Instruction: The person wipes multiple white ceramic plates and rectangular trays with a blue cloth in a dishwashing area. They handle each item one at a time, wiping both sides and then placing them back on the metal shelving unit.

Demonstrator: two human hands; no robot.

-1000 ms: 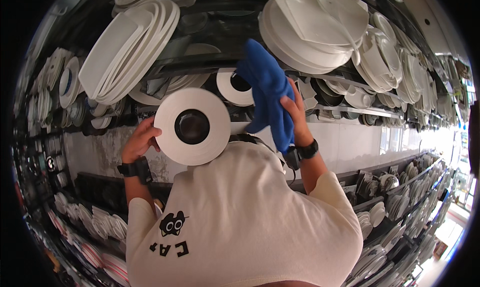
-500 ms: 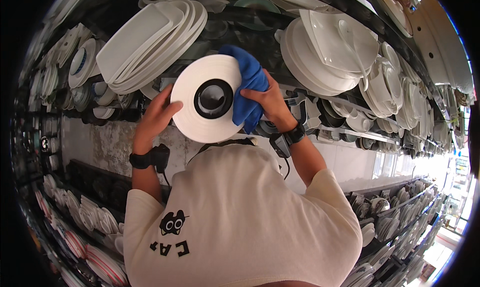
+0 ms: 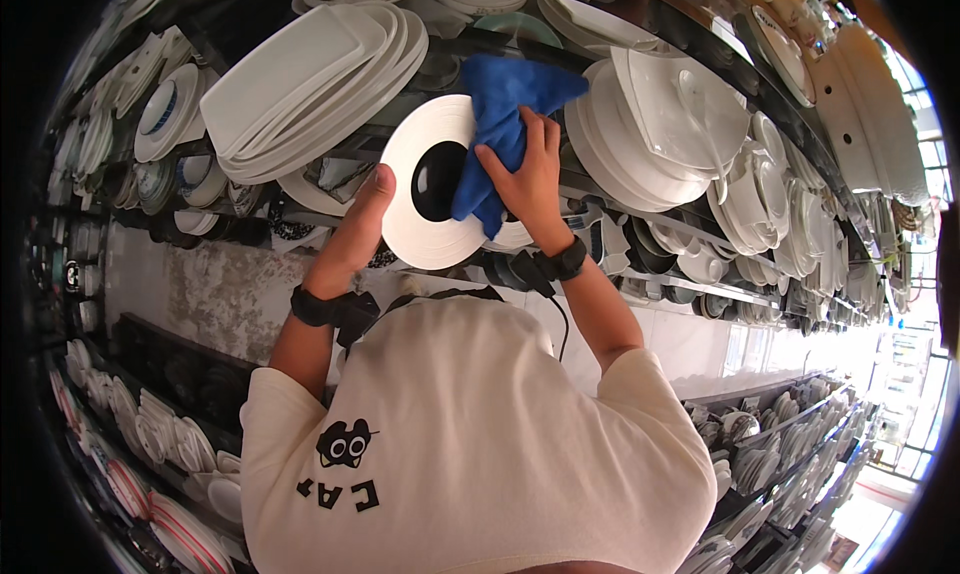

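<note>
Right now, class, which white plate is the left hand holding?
The round plate with a black centre: the left hand grips its rim while the right hand holds a blue cloth at its edge. The stacked white plates are unheld.

The blue cloth [image 3: 505,114], clear of the white plate [image 3: 434,182] a second ago, now lies against the plate's right side, its top spread sideways with a corner poking out to the right. The plate has moved up and to the right, away from the wearer's chest — and it is now turned, showing a narrower face. The left hand [image 3: 358,229] has followed it, its thumb now flat along the rim. The right hand [image 3: 528,174] has come inward — much nearer the left.
</note>
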